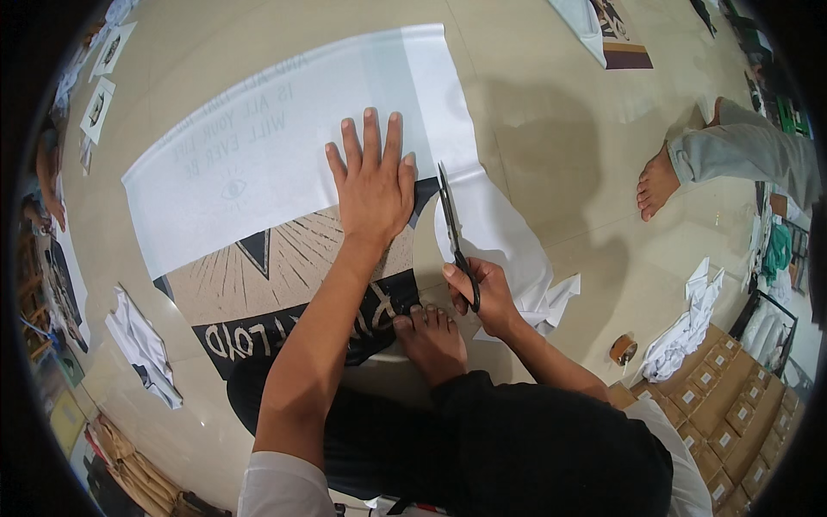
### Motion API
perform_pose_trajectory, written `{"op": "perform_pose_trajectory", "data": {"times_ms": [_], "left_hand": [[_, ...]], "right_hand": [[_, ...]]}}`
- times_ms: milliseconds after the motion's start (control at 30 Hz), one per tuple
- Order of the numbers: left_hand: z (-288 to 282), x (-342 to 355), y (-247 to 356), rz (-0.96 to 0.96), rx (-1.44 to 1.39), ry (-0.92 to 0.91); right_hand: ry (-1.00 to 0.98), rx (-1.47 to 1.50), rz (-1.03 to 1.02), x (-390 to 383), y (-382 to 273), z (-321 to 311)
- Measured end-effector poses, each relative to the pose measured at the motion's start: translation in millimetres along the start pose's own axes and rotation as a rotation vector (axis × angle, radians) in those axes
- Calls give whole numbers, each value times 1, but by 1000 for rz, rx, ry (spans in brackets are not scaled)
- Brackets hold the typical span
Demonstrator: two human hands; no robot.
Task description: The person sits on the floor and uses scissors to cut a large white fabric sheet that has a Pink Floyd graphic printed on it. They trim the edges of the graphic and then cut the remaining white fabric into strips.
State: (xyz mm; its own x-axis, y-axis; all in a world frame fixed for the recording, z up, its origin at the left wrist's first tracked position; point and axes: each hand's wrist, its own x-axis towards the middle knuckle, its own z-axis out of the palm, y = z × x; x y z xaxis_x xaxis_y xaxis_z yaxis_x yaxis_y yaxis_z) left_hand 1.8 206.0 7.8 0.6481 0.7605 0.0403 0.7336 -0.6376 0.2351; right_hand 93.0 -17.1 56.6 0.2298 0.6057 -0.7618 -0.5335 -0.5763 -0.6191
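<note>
My left hand [372,181] lies flat on a large printed sheet [267,164], fingers spread. The sheet's far part is folded over, with its pale back up and faint reversed print showing through. Nearer me, its tan and black printed face [224,284] is visible. My right hand [487,297] grips black-handled scissors [451,215], their blades pointing away from me along the sheet's right side. A white strip of the sheet [495,233] hangs off to the right of the blades. My bare foot [433,345] rests at the sheet's near edge.
Crumpled white scraps [142,349] lie at left, and more scraps [685,327] at right. A roll of tape [623,349] sits near stacked small brown boxes [724,396]. Another person's bare foot [658,183] stands at right. A second print [624,43] lies at the far right.
</note>
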Motion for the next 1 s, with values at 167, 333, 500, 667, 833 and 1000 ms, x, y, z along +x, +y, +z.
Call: {"op": "perform_pose_trajectory", "data": {"times_ms": [167, 333, 500, 667, 833, 1000], "left_hand": [[2, 0, 1, -7, -15, -1], [3, -1, 1, -12, 0, -14], [3, 0, 1, -15, -5, -11], [4, 0, 0, -14, -13, -6], [3, 0, -1, -12, -20, -1], [2, 0, 0, -16, -32, -10]], "right_hand": [[21, -16, -3, 1, 2, -1], [47, -23, -8, 3, -1, 3], [63, -17, -3, 3, 0, 5], [81, -4, 7, 2, -3, 8], [95, -31, -4, 5, 0, 8], [100, -50, 3, 3, -1, 6]]}}
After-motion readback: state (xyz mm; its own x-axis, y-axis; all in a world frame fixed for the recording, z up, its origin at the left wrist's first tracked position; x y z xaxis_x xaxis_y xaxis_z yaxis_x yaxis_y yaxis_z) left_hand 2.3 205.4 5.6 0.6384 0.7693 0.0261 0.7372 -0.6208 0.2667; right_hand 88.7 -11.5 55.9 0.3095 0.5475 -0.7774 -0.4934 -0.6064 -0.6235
